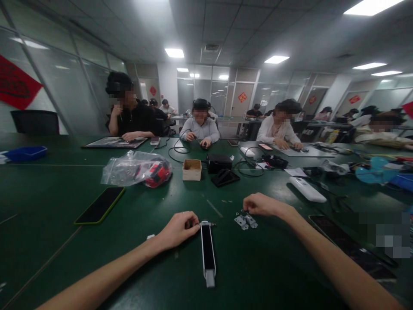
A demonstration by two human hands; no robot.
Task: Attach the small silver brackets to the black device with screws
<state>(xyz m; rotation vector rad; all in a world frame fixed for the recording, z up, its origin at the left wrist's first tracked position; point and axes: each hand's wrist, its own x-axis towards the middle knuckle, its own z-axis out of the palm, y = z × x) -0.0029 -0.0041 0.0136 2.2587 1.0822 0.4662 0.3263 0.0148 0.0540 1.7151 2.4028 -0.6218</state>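
On the green table in front of me lies a long, narrow black-and-white device [208, 249], with a light grey block at its near end and a small metal crosspiece at its far end. My left hand [181, 229] is closed, thumb and fingers pinching the left end of that crosspiece. To the right is a small group of silver metal brackets [245, 222] with holes. Just behind them, my right hand [260, 204] reaches down with bent fingertips together among tiny ring-like parts [240, 212]. Whatever is between those fingertips is hidden.
A phone in a green case [100, 206] lies left, near a plastic bag with red-and-black contents [155, 174]. Ahead stand a small open box [192, 170] and a black box [219, 163]. A white case [307, 190] lies right. Several people sit across the table.
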